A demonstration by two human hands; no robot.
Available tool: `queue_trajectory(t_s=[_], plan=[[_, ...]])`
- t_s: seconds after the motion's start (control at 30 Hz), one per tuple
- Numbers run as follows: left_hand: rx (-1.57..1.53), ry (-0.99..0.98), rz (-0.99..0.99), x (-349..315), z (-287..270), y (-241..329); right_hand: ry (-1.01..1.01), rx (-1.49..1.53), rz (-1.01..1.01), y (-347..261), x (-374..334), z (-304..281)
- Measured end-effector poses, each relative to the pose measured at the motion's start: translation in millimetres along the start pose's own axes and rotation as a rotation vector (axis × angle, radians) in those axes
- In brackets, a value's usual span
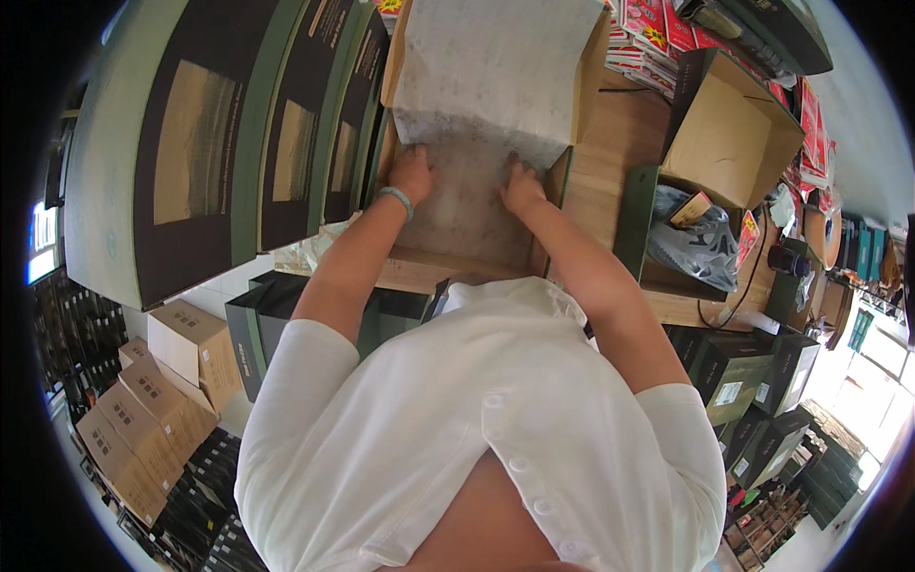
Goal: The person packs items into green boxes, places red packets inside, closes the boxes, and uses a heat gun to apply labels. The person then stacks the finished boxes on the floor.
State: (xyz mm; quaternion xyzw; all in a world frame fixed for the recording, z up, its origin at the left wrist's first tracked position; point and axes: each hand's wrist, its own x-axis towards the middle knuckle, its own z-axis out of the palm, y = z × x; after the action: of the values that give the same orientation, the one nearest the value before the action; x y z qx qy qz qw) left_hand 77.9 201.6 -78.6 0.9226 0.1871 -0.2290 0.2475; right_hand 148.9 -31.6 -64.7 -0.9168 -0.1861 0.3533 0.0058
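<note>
An open shoe box [560, 191] stands in front of me on the wooden table, its lid raised at the far side. Thin whitish tissue paper [491, 67] covers the inside of the lid and runs down into the shadowed box bottom. Inside the box's left side, my left hand [412, 174] rests on the paper, fingers apart; a pale green bangle circles that wrist. My right hand [522, 188] lies near the right wall, fingers stretched forward against the paper. Neither hand visibly holds anything; some fingertips are hard to make out.
Large dark green shoe boxes [191, 143] stand in a row at the left. On the right, another open box [634, 224] holds a grey shoe [694, 243] in clear plastic. Red printed packets [648, 29] are piled behind it. Brown cartons [143, 419] stand at lower left.
</note>
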Motion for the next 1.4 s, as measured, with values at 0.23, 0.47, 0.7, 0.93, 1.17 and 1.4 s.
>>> queue_trajectory(t_s=[0.23, 0.47, 0.7, 0.93, 1.17, 1.4], plan=[[0.077, -0.084, -0.114, -12.9, -24.8, 19.7, -0.033, 0.141, 0.022, 23.0, 25.5, -3.6], [-0.071, -0.077, -0.127, -1.1, -9.3, -1.8, -0.05, 0.143, -0.013, 22.6, 15.6, -3.3], [-0.061, -0.101, -0.098, 21.6, -5.9, -7.0, 0.146, 0.324, -0.147, 21.8, 5.6, 18.3], [-0.074, 0.594, 0.185, -111.1, -24.1, 11.1, 0.706, 0.633, -0.24, 124.9, -206.3, -84.6], [-0.192, 0.91, -0.269, -181.7, 56.4, -2.5, 0.487, -0.118, 0.234, 358.2, -257.7, -88.6], [-0.139, 0.758, -0.241, -172.9, 80.6, 31.8, 0.316, -0.286, -0.036, 403.5, -221.6, -99.3]])
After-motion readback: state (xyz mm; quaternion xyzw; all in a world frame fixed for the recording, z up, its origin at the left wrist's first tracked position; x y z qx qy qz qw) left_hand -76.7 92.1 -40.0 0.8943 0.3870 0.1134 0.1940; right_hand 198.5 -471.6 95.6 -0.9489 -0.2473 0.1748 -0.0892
